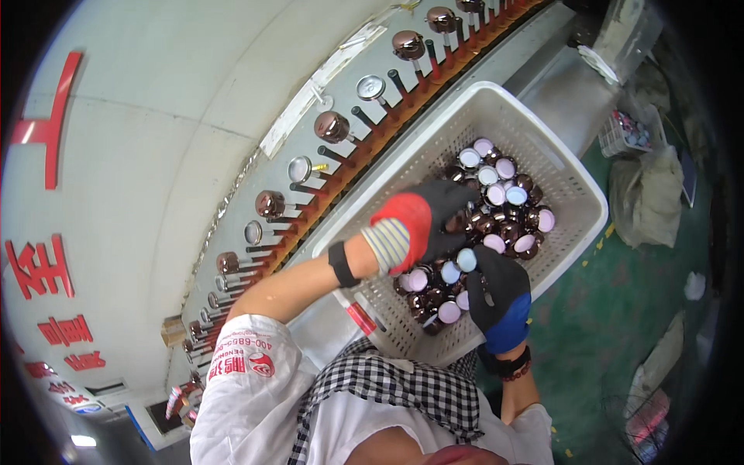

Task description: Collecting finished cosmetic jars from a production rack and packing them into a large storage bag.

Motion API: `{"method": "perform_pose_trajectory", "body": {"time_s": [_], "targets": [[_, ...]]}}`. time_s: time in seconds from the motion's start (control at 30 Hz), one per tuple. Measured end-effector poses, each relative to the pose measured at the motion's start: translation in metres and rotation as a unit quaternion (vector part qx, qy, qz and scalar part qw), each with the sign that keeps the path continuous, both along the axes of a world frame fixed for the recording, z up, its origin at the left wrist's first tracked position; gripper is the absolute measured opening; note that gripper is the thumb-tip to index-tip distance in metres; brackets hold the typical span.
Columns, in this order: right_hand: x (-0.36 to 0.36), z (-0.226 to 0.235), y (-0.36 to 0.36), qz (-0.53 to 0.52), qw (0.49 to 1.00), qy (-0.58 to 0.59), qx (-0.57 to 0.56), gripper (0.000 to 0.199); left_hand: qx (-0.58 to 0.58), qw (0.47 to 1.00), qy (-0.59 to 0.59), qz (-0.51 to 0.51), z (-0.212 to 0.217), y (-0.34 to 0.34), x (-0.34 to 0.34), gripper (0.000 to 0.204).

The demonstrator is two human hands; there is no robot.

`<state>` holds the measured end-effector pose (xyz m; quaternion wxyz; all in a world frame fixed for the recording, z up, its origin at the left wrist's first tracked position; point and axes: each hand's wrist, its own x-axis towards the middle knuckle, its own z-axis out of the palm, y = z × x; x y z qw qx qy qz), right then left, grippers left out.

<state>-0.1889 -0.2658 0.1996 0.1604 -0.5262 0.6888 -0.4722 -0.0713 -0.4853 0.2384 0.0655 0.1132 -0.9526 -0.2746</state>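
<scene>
Small dark brown glass jars with pale pink and blue round lids [496,213] lie heaped in a white perforated plastic basket [577,182]. Both black knit-gloved hands reach in: the left hand [434,221] clenches several jars, the right hand [496,291] pinches one blue-lidded jar [466,260]. Red signs [43,267] mark the curved white wall; the floor [604,310] is green.

A single view is supplied, from the left unit of a camera pair worn on the person's head. It looks steeply down over the person's chest and forearms onto a white plastic basket [570,182], close enough that the basket fills the middle of the frame. The fisheye lens bends the conveyor rail of pegs [341,167] into an arc from lower left to top centre. The green floor [612,310] lies at right. Dark corners ring the circular picture. No second view is present for overlap.
</scene>
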Motion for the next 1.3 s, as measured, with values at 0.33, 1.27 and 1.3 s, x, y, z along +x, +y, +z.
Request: {"method": "perform_pose_trajectory", "body": {"time_s": [0.33,1.27,1.3], "targets": [[0.018,-0.023,-0.004,0.086,0.990,-0.107,-0.030,0.083,0.280,0.948,-0.001,0.155,-0.001,0.078,0.046,0.111],[0.099,-0.142,0.014,0.186,0.972,0.016,0.144,0.067,-0.117,0.672,0.194,0.705,-0.199,0.136,0.453,0.058],[0.105,-0.151,0.009,0.173,0.975,0.042,0.131,0.070,-0.163,0.632,0.116,0.749,-0.206,0.133,0.473,0.067]]}}
